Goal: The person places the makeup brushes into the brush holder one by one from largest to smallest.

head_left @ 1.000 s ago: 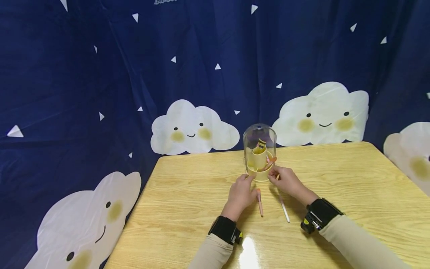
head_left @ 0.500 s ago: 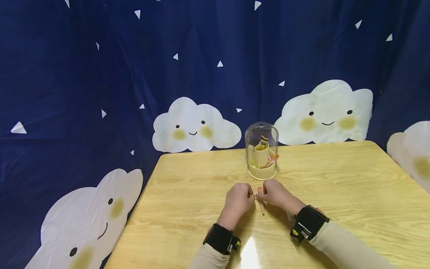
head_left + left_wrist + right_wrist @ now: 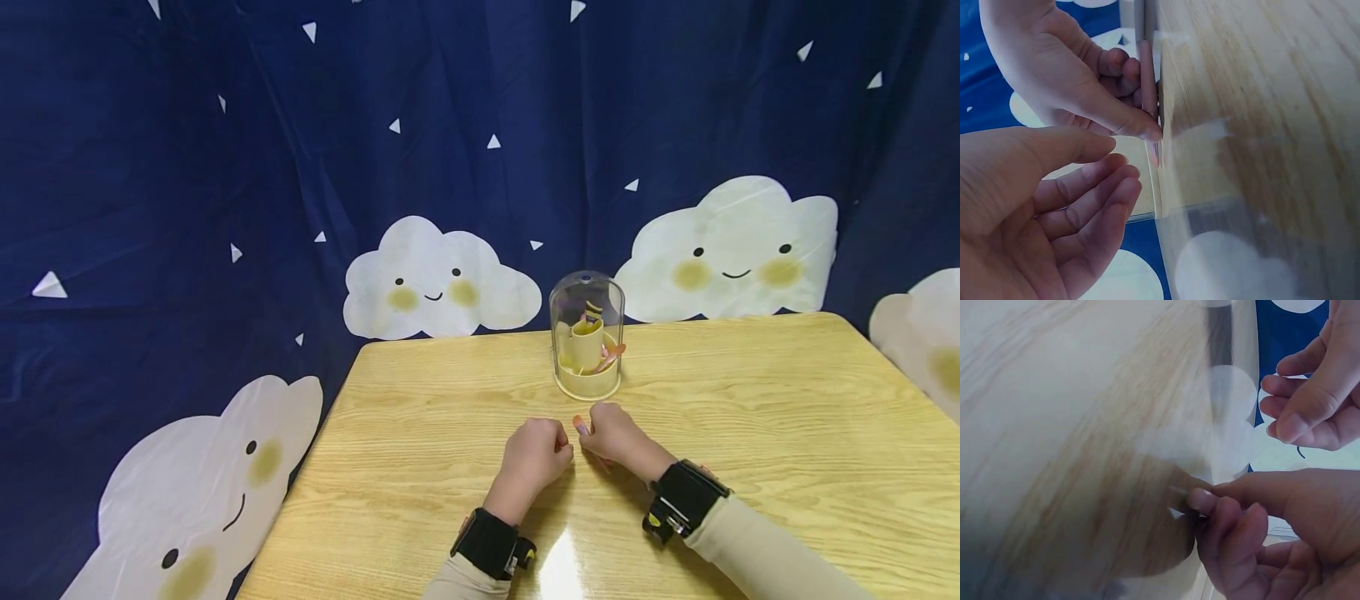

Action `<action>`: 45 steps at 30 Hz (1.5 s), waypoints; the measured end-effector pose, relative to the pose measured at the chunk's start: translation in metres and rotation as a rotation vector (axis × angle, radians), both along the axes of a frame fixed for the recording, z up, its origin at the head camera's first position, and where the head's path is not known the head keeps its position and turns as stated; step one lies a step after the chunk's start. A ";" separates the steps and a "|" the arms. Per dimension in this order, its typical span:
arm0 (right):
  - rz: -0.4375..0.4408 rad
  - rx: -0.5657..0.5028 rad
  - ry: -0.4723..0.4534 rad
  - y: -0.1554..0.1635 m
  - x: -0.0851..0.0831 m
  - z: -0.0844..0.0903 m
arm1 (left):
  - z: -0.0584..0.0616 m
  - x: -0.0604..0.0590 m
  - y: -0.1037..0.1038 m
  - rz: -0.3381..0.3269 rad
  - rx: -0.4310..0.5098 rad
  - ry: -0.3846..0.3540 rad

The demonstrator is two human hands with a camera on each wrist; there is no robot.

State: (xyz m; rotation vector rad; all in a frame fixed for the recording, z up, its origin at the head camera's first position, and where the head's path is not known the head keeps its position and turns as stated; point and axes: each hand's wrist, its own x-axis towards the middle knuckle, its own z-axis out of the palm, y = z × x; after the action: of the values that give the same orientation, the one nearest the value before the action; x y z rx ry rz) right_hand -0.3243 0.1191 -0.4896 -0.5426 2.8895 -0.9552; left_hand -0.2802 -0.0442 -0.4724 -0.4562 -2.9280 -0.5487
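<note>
— What's in your hands?

— My right hand (image 3: 611, 435) pinches a pink stick (image 3: 581, 425) between thumb and fingers; its tip pokes out toward my left hand (image 3: 534, 451); in the left wrist view the stick (image 3: 1147, 94) runs along my right fingers (image 3: 1124, 69), pressed by the thumb.

— And the left?

— It holds nothing; the fingers are loosely curled, relaxed, just beside the right hand, not touching the stick as far as I can tell.

— Where is all this?

— Low over the wooden counter (image 3: 750, 433), near its middle; beyond my hands, a little apart, stands a clear dome (image 3: 587, 304) on a yellow base (image 3: 588, 383), with a yellow cup (image 3: 586, 337) and something pink inside; behind the counter hangs a dark blue curtain (image 3: 225, 167) with white clouds.
</note>
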 end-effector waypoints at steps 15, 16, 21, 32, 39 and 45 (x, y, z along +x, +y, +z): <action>0.035 -0.181 -0.018 0.013 0.005 0.007 | -0.006 -0.002 0.006 -0.055 0.217 -0.044; 0.021 -0.194 -0.003 0.013 0.004 0.008 | -0.006 -0.002 0.007 -0.045 0.246 -0.049; -0.023 -0.251 0.094 0.015 0.004 0.018 | -0.007 -0.006 0.011 -0.028 0.415 -0.074; -0.104 -0.416 0.211 0.018 0.008 0.029 | -0.008 -0.011 0.019 -0.063 0.747 -0.097; -0.101 -0.495 0.162 0.020 0.010 0.031 | -0.009 -0.015 0.021 -0.051 0.788 -0.090; -0.098 -0.520 0.172 0.020 0.010 0.027 | -0.010 -0.015 0.024 -0.022 0.804 -0.019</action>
State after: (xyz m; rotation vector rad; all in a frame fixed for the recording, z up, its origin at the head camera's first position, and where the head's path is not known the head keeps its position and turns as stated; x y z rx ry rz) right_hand -0.3145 0.1393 -0.4626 -0.5305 2.8178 -1.7755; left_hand -0.2953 -0.0204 -0.4825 -0.3612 -2.4142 -1.6146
